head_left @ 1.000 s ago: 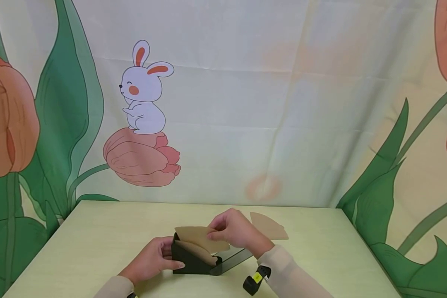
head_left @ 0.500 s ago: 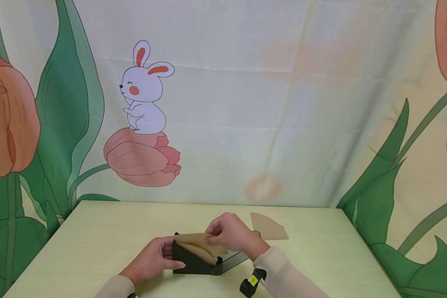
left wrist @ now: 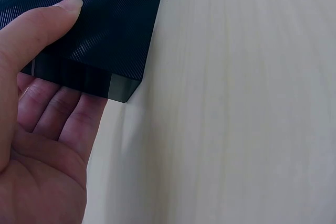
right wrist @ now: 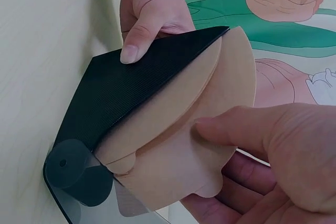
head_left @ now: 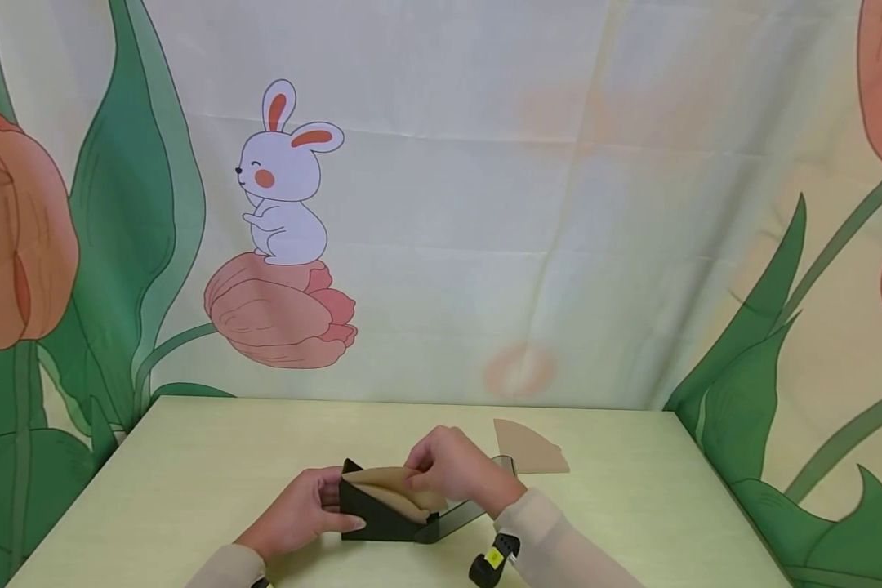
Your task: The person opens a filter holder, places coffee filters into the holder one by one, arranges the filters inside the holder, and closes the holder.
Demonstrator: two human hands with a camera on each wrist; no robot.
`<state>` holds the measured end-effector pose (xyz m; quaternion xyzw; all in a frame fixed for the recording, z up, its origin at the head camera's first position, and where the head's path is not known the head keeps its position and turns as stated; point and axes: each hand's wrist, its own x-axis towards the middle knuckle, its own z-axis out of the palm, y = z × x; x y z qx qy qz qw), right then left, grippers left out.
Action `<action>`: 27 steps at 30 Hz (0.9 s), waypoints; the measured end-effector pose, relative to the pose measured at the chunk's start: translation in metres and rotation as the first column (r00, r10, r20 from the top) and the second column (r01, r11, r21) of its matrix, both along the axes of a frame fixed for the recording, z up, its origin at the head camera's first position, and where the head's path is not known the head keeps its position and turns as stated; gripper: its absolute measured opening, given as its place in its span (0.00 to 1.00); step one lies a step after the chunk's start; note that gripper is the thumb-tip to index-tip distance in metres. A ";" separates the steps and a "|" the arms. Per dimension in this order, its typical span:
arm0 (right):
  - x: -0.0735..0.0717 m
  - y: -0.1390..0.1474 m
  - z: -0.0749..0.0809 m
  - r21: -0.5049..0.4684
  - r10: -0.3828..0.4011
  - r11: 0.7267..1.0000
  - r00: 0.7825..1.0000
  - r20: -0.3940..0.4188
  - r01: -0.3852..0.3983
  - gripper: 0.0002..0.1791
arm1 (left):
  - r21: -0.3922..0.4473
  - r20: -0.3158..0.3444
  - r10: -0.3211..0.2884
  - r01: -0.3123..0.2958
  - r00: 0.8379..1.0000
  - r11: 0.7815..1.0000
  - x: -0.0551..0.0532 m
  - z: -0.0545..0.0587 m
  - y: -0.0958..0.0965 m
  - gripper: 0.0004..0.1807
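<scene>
A black coffee filter holder (head_left: 371, 516) stands on the table, its smoky see-through lid (head_left: 461, 513) swung out to the right. My left hand (head_left: 303, 508) grips the holder's left end, thumb across the ribbed side wall (left wrist: 105, 19) and fingers behind. Fan-shaped brown paper coffee filters (right wrist: 163, 108) sit inside, rising above the slanted edge. With thumb and fingers my right hand (head_left: 452, 465) pinches the rear coffee filter (right wrist: 168, 166), which is partly in the holder behind the front paper. Its lower part is hidden by the wall.
Another fan-shaped coffee filter (head_left: 532, 447) lies flat on the pale table (head_left: 632, 506), behind and right of the holder. A printed cloth backdrop (head_left: 441, 204) hangs along the table's back edge. The right wrist carries a black camera (head_left: 488, 563).
My right hand has lowered a little and shifted slightly left, bringing the pinched coffee filter deeper into the holder. The left hand and holder have stayed in place.
</scene>
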<state>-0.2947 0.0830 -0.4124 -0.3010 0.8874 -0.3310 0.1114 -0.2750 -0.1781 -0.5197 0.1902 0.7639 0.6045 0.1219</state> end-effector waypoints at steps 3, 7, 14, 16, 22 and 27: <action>0.000 -0.001 -0.001 0.004 -0.003 1.000 1.000 -0.014 0.003 0.03 | 0.004 0.004 -0.004 0.004 1.000 1.000 0.000 0.000 0.000 0.30; 0.000 -0.002 -0.002 0.012 -0.017 1.000 1.000 -0.017 0.017 0.04 | 0.003 0.011 -0.001 0.001 1.000 1.000 -0.001 0.000 0.000 0.31; 0.002 -0.004 -0.004 0.020 -0.041 0.999 0.999 -0.002 0.041 0.03 | -0.008 0.015 0.008 -0.008 1.000 1.000 -0.001 0.001 0.000 0.29; 0.002 -0.005 -0.005 0.027 -0.038 0.999 0.999 -0.002 0.038 0.04 | -0.008 0.016 0.007 -0.007 1.000 1.000 -0.001 0.001 0.000 0.28; 0.002 -0.007 -0.008 0.061 -0.013 0.998 1.000 -0.007 0.014 0.04 | 0.001 0.017 0.004 -0.004 1.000 1.000 -0.001 0.000 0.000 0.29; 0.002 -0.008 -0.010 0.073 0.000 0.997 1.000 -0.016 0.001 0.04 | -0.003 0.020 0.007 -0.007 1.000 1.000 -0.002 -0.001 0.000 0.30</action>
